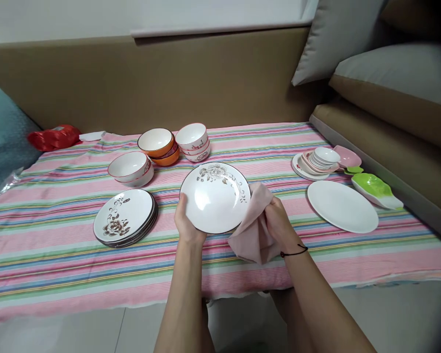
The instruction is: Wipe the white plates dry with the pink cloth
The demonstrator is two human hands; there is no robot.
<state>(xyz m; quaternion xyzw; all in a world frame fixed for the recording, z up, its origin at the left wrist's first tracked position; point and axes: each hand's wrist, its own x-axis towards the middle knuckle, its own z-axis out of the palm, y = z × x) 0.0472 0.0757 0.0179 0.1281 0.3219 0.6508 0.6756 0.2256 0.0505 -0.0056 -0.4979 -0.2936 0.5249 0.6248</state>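
A white plate [215, 203] with a brown flower pattern and dark rim is held up over the striped cloth, tilted toward me. My left hand [187, 220] grips its left edge, thumb on the rim and fingers underneath. At the plate's right edge, my right hand [277, 220] is closed on a pink cloth [253, 233], which wraps over the rim and hangs down. The right fingers are partly hidden by the fabric. Left of my hands lies a stack of similar flowered plates [125, 215].
Behind the plates stand white bowls [130, 166], orange bowls [157, 142] and red-rimmed bowls [192, 137]. To the right are small stacked dishes [321, 159], a white oval plate [341, 206] and a green leaf-shaped dish [375, 189]. A red bundle [55, 137] lies far left; cushions [397, 73] border the right.
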